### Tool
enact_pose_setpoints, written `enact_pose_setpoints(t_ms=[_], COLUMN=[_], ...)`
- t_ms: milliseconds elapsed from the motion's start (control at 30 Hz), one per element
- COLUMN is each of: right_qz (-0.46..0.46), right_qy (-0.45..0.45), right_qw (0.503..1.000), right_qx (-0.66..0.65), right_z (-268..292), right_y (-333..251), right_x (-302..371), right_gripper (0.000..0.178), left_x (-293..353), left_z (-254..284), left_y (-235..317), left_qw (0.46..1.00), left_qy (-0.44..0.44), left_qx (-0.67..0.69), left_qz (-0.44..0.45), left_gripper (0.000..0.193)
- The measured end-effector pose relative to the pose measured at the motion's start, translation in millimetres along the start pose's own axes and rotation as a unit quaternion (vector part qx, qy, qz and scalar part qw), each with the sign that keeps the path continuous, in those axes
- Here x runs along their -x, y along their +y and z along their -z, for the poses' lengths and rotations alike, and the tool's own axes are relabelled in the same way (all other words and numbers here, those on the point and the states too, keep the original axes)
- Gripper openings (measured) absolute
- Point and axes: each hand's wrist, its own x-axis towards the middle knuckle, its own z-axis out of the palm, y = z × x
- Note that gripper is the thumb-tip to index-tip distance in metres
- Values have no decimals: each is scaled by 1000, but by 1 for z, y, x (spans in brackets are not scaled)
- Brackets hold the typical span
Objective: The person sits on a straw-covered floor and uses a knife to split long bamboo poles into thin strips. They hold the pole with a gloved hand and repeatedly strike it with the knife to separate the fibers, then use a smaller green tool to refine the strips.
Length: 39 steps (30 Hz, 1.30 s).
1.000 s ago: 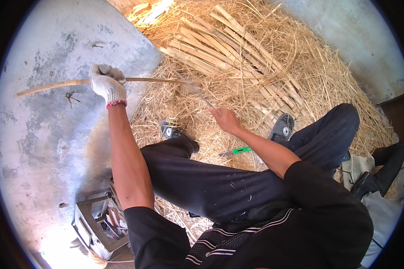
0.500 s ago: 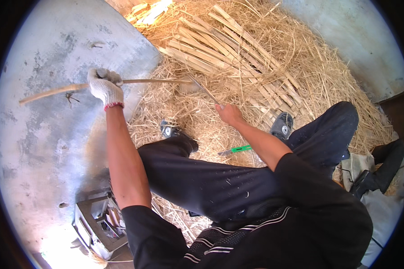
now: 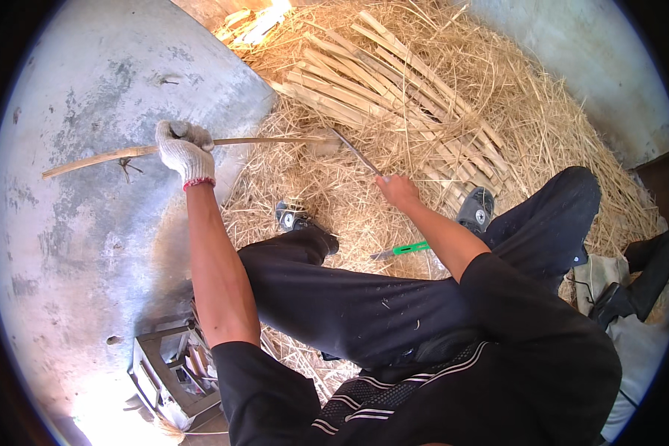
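Note:
My left hand, in a white knitted glove with a red cuff, is closed around a long thin strip of bamboo or split wood. The strip runs roughly crosswise, its left part over the grey wall panel and its right end over the straw. My bare right hand is closed on the handle of a knife with a long narrow blade. The blade slants up and left, its tip at the strip's right end. Whether blade and strip touch, I cannot tell. A green-handled cutter lies below my right forearm.
Several pale split strips lie in a pile on loose shavings. My shoes rest among the shavings. A box-like wooden frame with small items stands at lower left. At right are a dark boot and pale cloth.
The whole view has shifted slightly. My right hand and the knife have moved a little to the right, toward the strip's right end. Both hands keep their holds.

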Motion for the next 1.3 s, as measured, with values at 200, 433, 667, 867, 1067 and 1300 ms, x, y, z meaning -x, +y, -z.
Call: enact_pose_setpoints(t_ms=[200,433,667,867,1067,1300], right_qz=[-43,42,298,310,120,135], right_qy=[-105,-46,84,77,-3,25], right_qw=[966,968,888,912,979,978], right_qx=[-233,-241,-341,-258,-162,-159], right_z=[-6,38,42,23,24,11], right_y=[12,-8,-53,-54,-52,-49], right_x=[-23,-2,25,46,48,52], right_gripper=[71,74,64,65,75,78], left_x=[-19,4,6,22,25,19], left_z=[-2,-30,-26,-36,-40,-42], left_y=[-6,6,11,13,13,10], left_qw=[989,902,883,880,860,846], left_qy=[-138,-220,-225,-236,-296,-311], left_qx=[-25,-342,-390,-410,-414,-432], left_qz=[-49,-147,-129,-35,-27,-40], left_gripper=[9,28,43,49,46,49])
